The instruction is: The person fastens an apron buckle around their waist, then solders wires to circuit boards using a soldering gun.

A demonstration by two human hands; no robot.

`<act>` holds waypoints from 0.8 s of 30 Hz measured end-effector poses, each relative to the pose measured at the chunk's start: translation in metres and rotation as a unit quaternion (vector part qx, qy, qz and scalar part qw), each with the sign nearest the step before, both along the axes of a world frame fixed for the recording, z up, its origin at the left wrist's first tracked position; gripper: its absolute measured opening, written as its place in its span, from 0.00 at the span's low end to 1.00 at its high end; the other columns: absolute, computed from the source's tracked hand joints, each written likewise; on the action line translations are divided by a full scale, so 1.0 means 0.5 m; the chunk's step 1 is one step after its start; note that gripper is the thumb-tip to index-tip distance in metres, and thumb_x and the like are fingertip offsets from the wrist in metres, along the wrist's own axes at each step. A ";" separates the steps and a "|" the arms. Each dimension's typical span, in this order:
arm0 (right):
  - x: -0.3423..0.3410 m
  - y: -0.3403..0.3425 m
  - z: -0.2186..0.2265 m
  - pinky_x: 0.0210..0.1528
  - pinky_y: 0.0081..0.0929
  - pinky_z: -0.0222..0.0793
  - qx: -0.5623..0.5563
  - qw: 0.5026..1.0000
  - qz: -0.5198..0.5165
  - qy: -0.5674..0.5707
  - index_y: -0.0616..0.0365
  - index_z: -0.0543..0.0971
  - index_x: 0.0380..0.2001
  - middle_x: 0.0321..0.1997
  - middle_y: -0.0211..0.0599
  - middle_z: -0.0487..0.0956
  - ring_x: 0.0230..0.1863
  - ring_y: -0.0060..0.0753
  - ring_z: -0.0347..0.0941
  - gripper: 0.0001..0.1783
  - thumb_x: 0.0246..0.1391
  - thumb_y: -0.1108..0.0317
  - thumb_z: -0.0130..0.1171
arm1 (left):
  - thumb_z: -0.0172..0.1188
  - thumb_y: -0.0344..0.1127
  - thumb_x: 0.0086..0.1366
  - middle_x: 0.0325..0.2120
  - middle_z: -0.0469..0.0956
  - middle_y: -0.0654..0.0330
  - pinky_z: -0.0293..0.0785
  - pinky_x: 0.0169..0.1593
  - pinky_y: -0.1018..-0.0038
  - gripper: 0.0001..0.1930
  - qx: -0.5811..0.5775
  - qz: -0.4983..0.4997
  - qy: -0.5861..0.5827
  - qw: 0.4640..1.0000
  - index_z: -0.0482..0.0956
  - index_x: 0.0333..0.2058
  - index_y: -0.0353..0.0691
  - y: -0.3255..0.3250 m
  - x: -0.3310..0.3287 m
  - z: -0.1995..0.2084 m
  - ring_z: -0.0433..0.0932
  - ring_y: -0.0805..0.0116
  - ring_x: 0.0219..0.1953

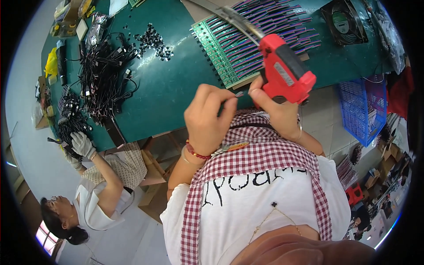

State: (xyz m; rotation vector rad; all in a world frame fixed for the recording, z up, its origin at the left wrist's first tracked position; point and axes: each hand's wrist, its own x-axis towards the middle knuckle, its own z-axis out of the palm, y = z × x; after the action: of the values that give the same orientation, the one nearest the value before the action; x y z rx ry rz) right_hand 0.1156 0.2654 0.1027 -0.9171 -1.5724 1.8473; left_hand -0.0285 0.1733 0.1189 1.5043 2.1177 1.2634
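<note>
My left hand point(207, 117) is closed in a pinch on a small grey-and-dark piece point(239, 94), too small to name, just off the table's near edge. Close by on the right, my right hand point(280, 117) has its thumb and forefinger drawn together; what they hold, if anything, cannot be made out. A red and black gun-shaped tool point(285, 68) on a curved metal arm point(238, 20) hangs over that hand and hides part of it. Beyond both hands lies a green circuit board panel point(216, 57) with rows of multicoloured wires point(274, 33) running off to the right.
The green table point(176, 84) carries a heap of black cables point(104, 75), a pile of small black parts point(154, 42) and a black fan point(344, 22). A blue plastic basket point(364, 110) stands at right. At left, a co-worker's gloved hand point(82, 144) touches a cable bundle point(73, 112).
</note>
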 end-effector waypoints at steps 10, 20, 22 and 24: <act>0.194 -0.008 -0.051 0.28 0.25 0.62 -0.078 0.993 -0.022 0.081 0.67 0.64 0.56 0.22 0.32 0.68 0.22 0.25 0.62 0.30 0.59 0.55 0.55 | 0.65 0.25 0.49 0.42 0.78 0.61 0.73 0.34 0.72 0.06 -0.049 -0.082 0.185 0.978 0.76 0.25 0.39 0.045 -0.070 -0.039 0.74 0.63 0.33; 0.245 -0.058 -0.089 0.25 0.25 0.60 -0.134 0.990 -0.038 -0.008 0.65 0.67 0.52 0.20 0.33 0.68 0.22 0.24 0.63 0.32 0.54 0.52 0.62 | 0.63 0.24 0.48 0.43 0.77 0.61 0.73 0.35 0.70 0.07 -0.072 -0.073 0.197 0.975 0.73 0.24 0.37 0.051 -0.058 -0.045 0.74 0.62 0.33; 0.245 -0.057 -0.092 0.25 0.24 0.60 -0.120 0.992 -0.033 -0.018 0.65 0.67 0.51 0.21 0.33 0.69 0.22 0.25 0.64 0.31 0.54 0.52 0.62 | 0.63 0.24 0.48 0.43 0.77 0.61 0.73 0.35 0.70 0.07 -0.073 -0.072 0.202 0.974 0.73 0.25 0.37 0.053 -0.058 -0.045 0.74 0.62 0.33; 0.249 -0.052 -0.094 0.28 0.23 0.65 -0.124 0.992 -0.025 0.008 0.65 0.69 0.50 0.25 0.34 0.72 0.25 0.24 0.67 0.25 0.54 0.60 0.62 | 0.63 0.24 0.48 0.43 0.77 0.61 0.73 0.35 0.70 0.07 -0.072 -0.071 0.206 0.973 0.73 0.25 0.37 0.054 -0.059 -0.044 0.74 0.62 0.33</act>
State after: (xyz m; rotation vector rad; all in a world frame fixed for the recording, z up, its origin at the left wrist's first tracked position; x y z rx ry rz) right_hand 0.2403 0.2397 0.0558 -1.0373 -1.3168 2.0390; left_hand -0.0580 0.2001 0.0971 1.9435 2.2315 0.7805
